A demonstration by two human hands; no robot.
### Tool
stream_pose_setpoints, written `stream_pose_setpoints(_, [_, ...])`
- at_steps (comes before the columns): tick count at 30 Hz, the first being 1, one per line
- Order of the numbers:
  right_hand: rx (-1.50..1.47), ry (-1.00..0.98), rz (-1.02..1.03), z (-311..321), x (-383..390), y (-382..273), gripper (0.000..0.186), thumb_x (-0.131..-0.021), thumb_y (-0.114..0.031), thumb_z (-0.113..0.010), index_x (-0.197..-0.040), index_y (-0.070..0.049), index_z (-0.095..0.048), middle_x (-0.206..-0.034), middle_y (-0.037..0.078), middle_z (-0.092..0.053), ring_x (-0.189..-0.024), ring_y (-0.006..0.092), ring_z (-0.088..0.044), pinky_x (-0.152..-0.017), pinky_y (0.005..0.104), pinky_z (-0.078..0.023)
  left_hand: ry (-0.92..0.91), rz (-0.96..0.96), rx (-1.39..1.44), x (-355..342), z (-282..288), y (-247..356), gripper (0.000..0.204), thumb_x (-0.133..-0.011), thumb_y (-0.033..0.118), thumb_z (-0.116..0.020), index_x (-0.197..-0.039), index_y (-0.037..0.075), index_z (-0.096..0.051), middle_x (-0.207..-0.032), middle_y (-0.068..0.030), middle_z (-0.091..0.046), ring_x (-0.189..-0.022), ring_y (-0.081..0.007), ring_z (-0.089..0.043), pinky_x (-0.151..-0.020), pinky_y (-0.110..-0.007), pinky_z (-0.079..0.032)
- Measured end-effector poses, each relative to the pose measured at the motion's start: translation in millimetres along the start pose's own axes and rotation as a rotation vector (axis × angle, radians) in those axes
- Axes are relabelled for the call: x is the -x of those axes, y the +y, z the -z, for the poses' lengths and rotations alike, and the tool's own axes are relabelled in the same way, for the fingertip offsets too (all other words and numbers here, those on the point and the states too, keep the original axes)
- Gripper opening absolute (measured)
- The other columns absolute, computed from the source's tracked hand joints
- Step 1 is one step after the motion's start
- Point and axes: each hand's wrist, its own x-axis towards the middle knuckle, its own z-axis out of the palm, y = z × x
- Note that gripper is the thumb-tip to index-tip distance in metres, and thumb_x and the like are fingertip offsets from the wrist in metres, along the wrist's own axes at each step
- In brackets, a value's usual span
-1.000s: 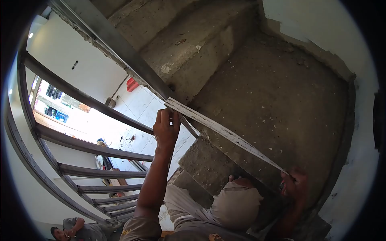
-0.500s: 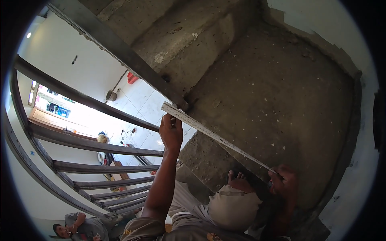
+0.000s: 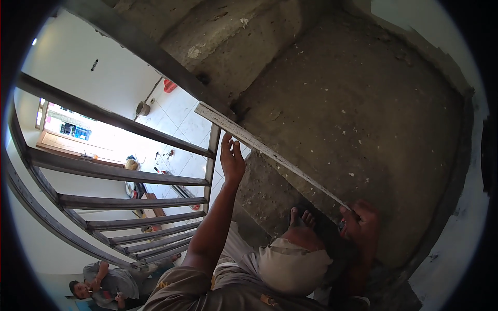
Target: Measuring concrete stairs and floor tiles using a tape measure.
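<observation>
A long, narrow whitish bar (image 3: 277,159), worn and speckled, slants from the metal post down toward my right side. My right hand (image 3: 360,220) is closed at its lower end; a small shiny thing shows under those fingers, too dark to name. My left hand (image 3: 232,159) is just below the bar's upper part, fingers stretched out and slightly apart. Whether its fingertips touch the bar I cannot tell. The bar's upper end lies against the grey metal post (image 3: 155,57) of the railing.
The metal railing (image 3: 129,201) with several bars stands on my left. Rough concrete steps (image 3: 264,189) and a landing (image 3: 373,114) lie ahead and right. Below, beyond the railing, are a tiled floor (image 3: 179,116), a bucket (image 3: 142,108) and tools. Another person (image 3: 111,282) is at lower left.
My left hand has loosened from the bar and its fingers have straightened. In the picture, the bar's upper end and my right hand have shifted slightly up and left.
</observation>
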Motion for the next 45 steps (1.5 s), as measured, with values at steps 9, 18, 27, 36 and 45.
stream_pose_setpoints(9, [-0.091,0.051,0.027,-11.0,-0.3,13.9,0.008,-0.082,-0.005,-0.072,-0.088,0.002,-0.073,-0.071,0.012,-0.060,-0.057,0.0239,-0.061,-0.052,0.0347,-0.044,0.024,-0.103,-0.320,-18.8,1.9,4.8,0.018,-0.100,0.010,-0.052,-0.110,-0.002,-0.062,-0.089,-0.0271,-0.069,-0.084,-0.0460,-0.068,-0.070,-0.049,-0.051])
stream_pose_setpoints(18, [-0.094,-0.006,0.055,-11.7,-14.2,5.9,0.009,-0.083,-0.006,-0.072,-0.088,0.002,-0.073,-0.074,0.015,-0.063,-0.062,0.0274,-0.066,-0.056,0.0354,-0.049,0.060,-0.122,-0.401,-22.0,-1.5,-1.0,0.020,-0.100,0.009,-0.050,-0.112,-0.001,-0.062,-0.095,-0.0273,-0.069,-0.090,-0.0489,-0.066,-0.074,-0.051,-0.052])
stream_pose_setpoints(27, [-0.074,-0.007,0.087,-15.6,-16.3,3.1,0.012,-0.083,-0.008,-0.073,-0.088,0.002,-0.073,-0.075,0.015,-0.064,-0.064,0.0305,-0.065,-0.057,0.0369,-0.050,0.112,-0.237,-0.324,-19.9,-0.8,0.9,0.020,-0.099,0.007,-0.050,-0.111,-0.002,-0.063,-0.096,-0.0264,-0.069,-0.092,-0.0467,-0.067,-0.076,-0.048,-0.052])
stream_pose_setpoints(36, [-0.064,-0.017,0.129,-22.4,-20.0,1.1,0.012,-0.083,-0.008,-0.073,-0.088,0.002,-0.073,-0.074,0.015,-0.064,-0.064,0.0307,-0.066,-0.057,0.0371,-0.050,0.061,-0.098,-0.284,-16.1,-2.8,-3.8,0.018,-0.101,0.010,-0.050,-0.109,-0.002,-0.062,-0.088,-0.0241,-0.068,-0.081,-0.0368,-0.070,-0.068,-0.040,-0.050])
stream_pose_setpoints(45, [-0.095,-0.006,0.114,-33.9,-20.4,-2.4,0.010,-0.084,-0.008,-0.073,-0.088,0.001,-0.073,-0.073,0.014,-0.063,-0.063,0.0284,-0.066,-0.055,0.0358,-0.048,-0.133,-0.017,-0.321,-18.5,-2.2,-25.4,0.023,-0.101,0.022,-0.059,-0.110,0.002,-0.067,-0.107,-0.0202,-0.070,-0.097,-0.0365,-0.069,-0.082,-0.044,-0.051])
